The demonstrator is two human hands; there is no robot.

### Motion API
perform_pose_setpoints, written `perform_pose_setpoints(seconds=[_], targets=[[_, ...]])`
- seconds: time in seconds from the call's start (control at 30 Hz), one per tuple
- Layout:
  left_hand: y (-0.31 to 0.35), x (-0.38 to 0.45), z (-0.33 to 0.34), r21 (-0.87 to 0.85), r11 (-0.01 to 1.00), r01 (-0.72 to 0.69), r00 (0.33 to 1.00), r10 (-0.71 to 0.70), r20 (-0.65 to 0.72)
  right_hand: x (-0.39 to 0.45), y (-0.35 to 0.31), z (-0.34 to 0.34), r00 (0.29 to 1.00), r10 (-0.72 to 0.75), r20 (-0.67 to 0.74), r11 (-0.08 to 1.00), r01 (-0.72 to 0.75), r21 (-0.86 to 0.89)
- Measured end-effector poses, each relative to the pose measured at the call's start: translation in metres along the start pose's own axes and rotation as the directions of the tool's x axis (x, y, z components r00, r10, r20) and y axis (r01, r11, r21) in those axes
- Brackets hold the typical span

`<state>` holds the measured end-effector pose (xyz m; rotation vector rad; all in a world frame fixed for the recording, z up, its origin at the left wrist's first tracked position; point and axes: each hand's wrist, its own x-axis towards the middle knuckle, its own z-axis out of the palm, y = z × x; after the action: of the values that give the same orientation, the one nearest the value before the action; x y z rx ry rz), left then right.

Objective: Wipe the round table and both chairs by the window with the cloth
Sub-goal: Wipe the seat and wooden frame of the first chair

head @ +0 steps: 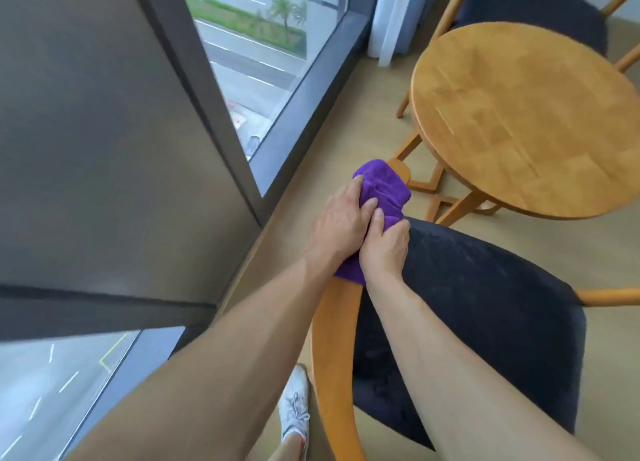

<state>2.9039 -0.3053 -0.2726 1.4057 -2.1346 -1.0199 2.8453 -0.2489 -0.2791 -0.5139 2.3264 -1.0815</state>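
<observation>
1. Two hands on one cloth: the left hand (341, 220) lies over the purple cloth (382, 192) with fingers pressing down, and the right hand (384, 246) curls round its near end, pinching the folds.
2. That cloth is wrapped over the near chair's wooden back rail (334, 325), likely so one pass rubs both faces of the wood.
3. Beside the rail, touching the right hand, sits the dark seat cushion (485, 308).
4. Beyond the rail's far tip stands the round table (526, 114), bare wood showing.
5. Past the table, the second chair (530, 14) waits; whether it has been wiped I can't tell.
6. On the rail's other side runs the window (263, 62).
</observation>
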Motion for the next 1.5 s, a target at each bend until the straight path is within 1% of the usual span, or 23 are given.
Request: perform_pose_setpoints(seconds=[0.13, 0.2, 0.3, 0.4, 0.5, 0.6, 0.77, 0.9, 1.0, 1.07, 1.17, 1.23, 1.3, 1.37, 1.4, 1.5], targets=[[0.016, 0.061, 0.008, 0.026, 0.995, -0.098, 0.987, 0.094, 0.129, 0.053, -0.024, 0.002, 0.997, 0.07, -0.045, 0.997, -0.072, -0.036], [0.023, 0.083, 0.012, 0.054, 0.992, -0.117, 0.977, 0.106, 0.184, 0.072, -0.03, 0.0, 0.995, 0.091, -0.039, 0.995, -0.092, -0.046], [0.026, 0.094, 0.015, 0.112, 0.989, -0.098, 0.98, 0.077, 0.182, 0.083, -0.033, -0.002, 0.996, 0.086, -0.024, 0.993, -0.088, -0.083], [0.026, 0.087, 0.015, 0.133, 0.991, -0.028, 0.99, 0.009, 0.142, 0.077, -0.032, -0.004, 0.993, 0.117, 0.008, 0.989, -0.116, -0.096], [0.022, 0.075, 0.011, 0.144, 0.989, 0.035, 0.993, -0.051, 0.11, 0.063, -0.028, -0.005, 0.986, 0.155, 0.063, 0.986, -0.15, -0.072], [0.012, 0.056, 0.005, 0.125, 0.988, 0.09, 0.99, -0.102, 0.094, 0.046, -0.02, -0.005, 0.982, 0.15, 0.118, 0.988, -0.144, -0.06], [0.004, 0.01, -0.004, 0.081, 0.984, 0.157, 0.986, -0.161, 0.047, 0.011, -0.005, -0.011, 0.972, 0.081, 0.219, 0.996, -0.069, -0.063], [-0.007, -0.049, -0.01, -0.019, 0.98, 0.199, 0.98, -0.199, -0.003, -0.032, 0.014, -0.02, 0.951, 0.042, 0.307, 0.995, -0.011, -0.1], [-0.012, -0.102, -0.008, -0.088, 0.961, 0.263, 0.961, -0.268, -0.06, -0.068, 0.032, -0.033, 0.921, 0.015, 0.389, 0.988, 0.047, -0.15], [-0.013, -0.137, -0.002, -0.124, 0.94, 0.318, 0.937, -0.332, -0.111, -0.09, 0.044, -0.045, 0.887, 0.032, 0.46, 0.981, 0.06, -0.185], [-0.009, -0.184, 0.012, -0.155, 0.885, 0.438, 0.865, -0.462, -0.195, -0.119, 0.06, -0.066, 0.829, 0.074, 0.555, 0.964, 0.083, -0.252], [-0.002, -0.212, 0.023, -0.213, 0.842, 0.495, 0.818, -0.535, -0.212, -0.134, 0.067, -0.083, 0.8, 0.071, 0.596, 0.941, 0.144, -0.305], [0.006, -0.24, 0.033, -0.274, 0.807, 0.524, 0.785, -0.582, -0.211, -0.15, 0.076, -0.1, 0.762, 0.07, 0.644, 0.908, 0.218, -0.358], [0.015, -0.266, 0.041, -0.336, 0.756, 0.561, 0.748, -0.637, -0.186, -0.167, 0.087, -0.119, 0.72, 0.103, 0.686, 0.864, 0.277, -0.42], [0.021, -0.279, 0.045, -0.37, 0.716, 0.592, 0.723, -0.675, -0.148, -0.175, 0.093, -0.128, 0.705, 0.13, 0.698, 0.84, 0.296, -0.455], [0.039, -0.315, 0.056, -0.433, 0.539, 0.722, 0.608, -0.793, 0.028, -0.195, 0.107, -0.157, 0.671, 0.195, 0.715, 0.79, 0.325, -0.52]])
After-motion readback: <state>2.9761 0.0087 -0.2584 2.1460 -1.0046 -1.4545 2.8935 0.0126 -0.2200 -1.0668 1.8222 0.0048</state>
